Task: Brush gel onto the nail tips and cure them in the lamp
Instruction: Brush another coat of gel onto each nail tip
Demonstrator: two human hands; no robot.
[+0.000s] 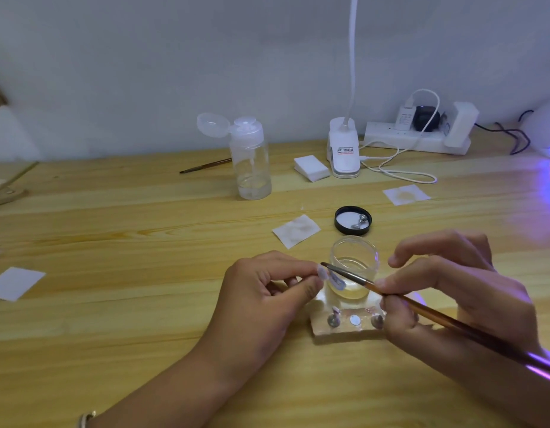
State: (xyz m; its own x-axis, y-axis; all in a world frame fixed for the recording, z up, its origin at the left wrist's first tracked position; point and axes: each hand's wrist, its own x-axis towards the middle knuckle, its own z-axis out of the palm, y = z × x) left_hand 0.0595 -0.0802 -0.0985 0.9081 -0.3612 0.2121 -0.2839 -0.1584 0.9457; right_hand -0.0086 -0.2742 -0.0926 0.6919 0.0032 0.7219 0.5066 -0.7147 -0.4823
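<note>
My left hand pinches a small clear nail tip between thumb and forefinger, just left of an open glass jar of gel. My right hand grips a thin brown brush; its dark bristle end lies against the nail tip. Below the jar sits a pale holder block with metal studs, one of them carrying another nail tip. The curing lamp stands at the far right edge, casting violet light on the table.
The jar's black lid holds a metal stud. Used wipes and a wipe stack lie behind. A clear pump bottle, a second brush, a clip lamp and a power strip line the back.
</note>
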